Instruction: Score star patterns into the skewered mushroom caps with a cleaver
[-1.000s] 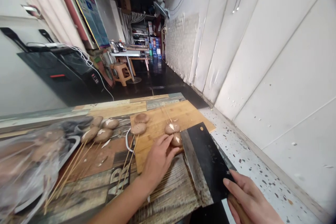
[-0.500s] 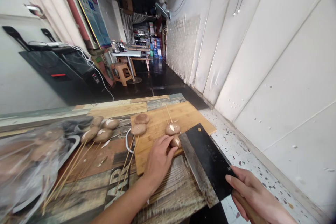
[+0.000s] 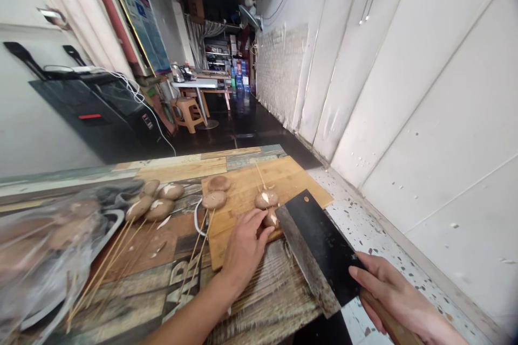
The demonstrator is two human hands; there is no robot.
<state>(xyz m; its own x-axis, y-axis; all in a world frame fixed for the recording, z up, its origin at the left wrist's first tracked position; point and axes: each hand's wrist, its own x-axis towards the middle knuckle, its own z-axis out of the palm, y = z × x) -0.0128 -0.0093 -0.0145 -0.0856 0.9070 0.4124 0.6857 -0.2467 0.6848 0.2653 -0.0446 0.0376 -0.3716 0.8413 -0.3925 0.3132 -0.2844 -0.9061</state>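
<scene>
The left grip [image 3: 245,242] covers part of the near mushroom cap [image 3: 272,219], its fingertips lying over the left side, and the corner of the cleaver [image 3: 319,248] comes up close to the right side, so whether the blade edge touches the cap is hard to make out. The cleaver's wooden handle is mostly wrapped by the right grip [image 3: 376,280] and cut off at the near edge of the view. On the far left, a clear plastic bag [image 3: 48,248] blurs its brown contents and hides much of the tray [image 3: 115,223] beneath.

The near mushroom cap is brown and rounded, with a white notch cut into its top. Just beyond it sits the far mushroom cap [image 3: 266,199], also marked in white, a thin skewer [image 3: 261,177] pointing away from it. Both are at the near part of the wooden cutting board [image 3: 299,180], which lies on the wood-patterned surface [image 3: 267,291]. To the left on the board are two more caps [image 3: 214,200]; beyond the board's left edge, four notched or plain ones [image 3: 159,209] cluster above bamboo skewers [image 3: 109,259].

The near mushroom cap is between the left grip's thumb and fingers, pinched lightly. The right grip is clenched around the cleaver, to the right of it.
</scene>
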